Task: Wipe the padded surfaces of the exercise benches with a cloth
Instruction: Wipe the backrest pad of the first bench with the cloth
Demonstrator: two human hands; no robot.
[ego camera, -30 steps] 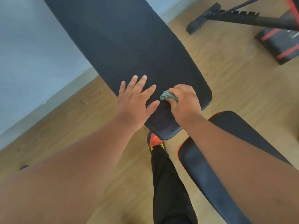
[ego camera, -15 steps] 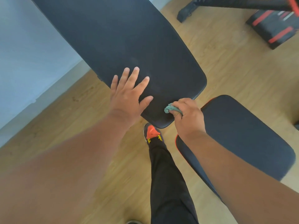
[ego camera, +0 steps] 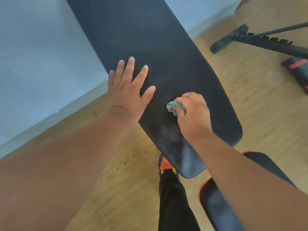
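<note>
— Teal cloth, bunched small: where is it?

— In the right hand, whose fingers are curled tight round it so only a crumpled end pokes out toward nine o'clock. It presses on the black back pad, in the pad's lower half.

— Different from half a second ago?

— Yes. Then the fist sat at the pad's bottom edge, close to the seat pad; now it is further up the pad, toward twelve o'clock, with a paler, smeared patch showing on the pad below it.

— And the other hand?

— The left hand lies flat on the pad's left edge at about nine o'clock from the cloth, fingers straight and spread, holding nothing. It rested on that edge before too.

— How does the pad run?

— Its long axis goes from about eleven o'clock down to five o'clock, the rounded end nearest the person.

— Around it?

— A red-trimmed seat pad at five o'clock, apart from the back pad; an orange and black shoe under the pad's end on the wood floor; another bench's black frame at two o'clock.
</note>
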